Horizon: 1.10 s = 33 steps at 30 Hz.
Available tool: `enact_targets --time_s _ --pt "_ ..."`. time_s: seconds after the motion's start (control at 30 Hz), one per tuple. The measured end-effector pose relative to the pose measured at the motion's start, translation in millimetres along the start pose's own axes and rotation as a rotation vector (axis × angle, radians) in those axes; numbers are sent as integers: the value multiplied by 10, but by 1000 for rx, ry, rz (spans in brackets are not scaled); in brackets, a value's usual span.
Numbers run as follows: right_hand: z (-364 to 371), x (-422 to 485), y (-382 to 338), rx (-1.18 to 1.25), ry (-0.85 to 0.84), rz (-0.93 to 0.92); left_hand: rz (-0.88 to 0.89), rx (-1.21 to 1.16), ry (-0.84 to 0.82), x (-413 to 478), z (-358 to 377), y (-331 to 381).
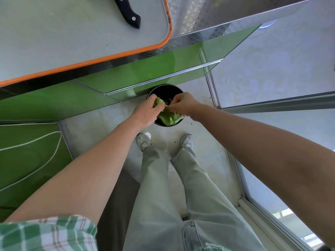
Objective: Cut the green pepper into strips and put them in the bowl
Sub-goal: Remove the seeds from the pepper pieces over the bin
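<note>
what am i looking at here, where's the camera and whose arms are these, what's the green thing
There is no machine here. The single picture comes from a wide-angle camera worn on a person's head, looking down, so the arms, trousers and shoes are that person's own. The left hand and the right hand both grip a green pepper, which looks torn open. They hold it over a black round container standing on the floor by the green cabinet fronts; it seems to hold small scraps. Up on the counter lies a pale cutting board with an orange rim. On the board is a knife, of which only the black handle shows; nobody is touching it.
</note>
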State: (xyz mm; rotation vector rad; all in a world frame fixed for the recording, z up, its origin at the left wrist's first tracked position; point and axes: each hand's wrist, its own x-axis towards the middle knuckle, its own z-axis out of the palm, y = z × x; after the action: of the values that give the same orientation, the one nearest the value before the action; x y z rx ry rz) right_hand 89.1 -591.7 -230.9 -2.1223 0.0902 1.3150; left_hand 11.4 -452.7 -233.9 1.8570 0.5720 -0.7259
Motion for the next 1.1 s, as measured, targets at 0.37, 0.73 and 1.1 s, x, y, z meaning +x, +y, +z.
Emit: enact_targets --time_s 0.37,0.73,1.1 --pt "-122 11 23 34 -9 -51 12 172 122 -8 -37 -63" --pt "-49 8 -3 28 -45 7 128 346 145 -32 -48 -79" --pt "-54 16 -137 -46 -226 -25 126 300 151 6 -63 3"
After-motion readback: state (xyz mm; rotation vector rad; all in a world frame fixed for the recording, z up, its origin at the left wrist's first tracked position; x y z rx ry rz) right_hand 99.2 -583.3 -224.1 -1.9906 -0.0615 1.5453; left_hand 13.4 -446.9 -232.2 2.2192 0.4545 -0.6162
